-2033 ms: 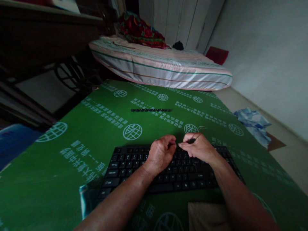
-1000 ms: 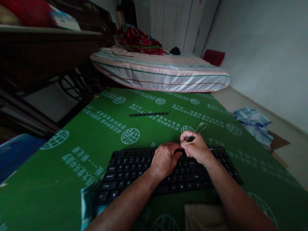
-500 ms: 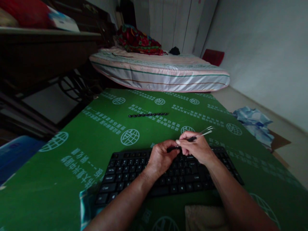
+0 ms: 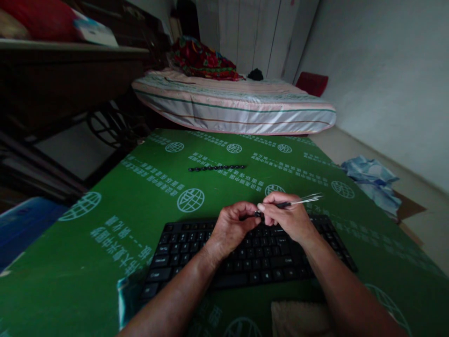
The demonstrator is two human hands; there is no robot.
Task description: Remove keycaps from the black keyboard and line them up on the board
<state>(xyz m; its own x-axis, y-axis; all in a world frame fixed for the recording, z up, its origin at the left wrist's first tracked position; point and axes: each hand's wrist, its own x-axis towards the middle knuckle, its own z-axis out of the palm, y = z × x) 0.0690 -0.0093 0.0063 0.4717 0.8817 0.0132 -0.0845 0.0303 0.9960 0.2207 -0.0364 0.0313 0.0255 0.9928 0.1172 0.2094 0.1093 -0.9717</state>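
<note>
Above the black keyboard (image 4: 231,281), my left hand (image 4: 233,227) pinches a small black keycap (image 4: 257,214) between thumb and fingertips. Close beside it, my right hand (image 4: 286,215) is closed around the black handle of a wire keycap puller (image 4: 305,200); its thin metal wires point away to the right. The right thumb and fingertip meet at the keycap, and I cannot tell whether they grip it too. Both hands cover part of the keys. Farther back on the green board, several small black keycaps (image 4: 216,167) lie in a line.
The green board (image 4: 147,187) carries white printed marks. A teal cloth (image 4: 129,299) lies by the keyboard's left corner, and a brownish piece (image 4: 298,318) at the near edge. Beyond stands a bed (image 4: 238,107); crumpled blue-white cloth (image 4: 372,182) is at the right.
The keycap puller has turned in my right hand, its wires swinging lower and farther right. My left fingers have shifted slightly, and the keycap between them shows more clearly.
</note>
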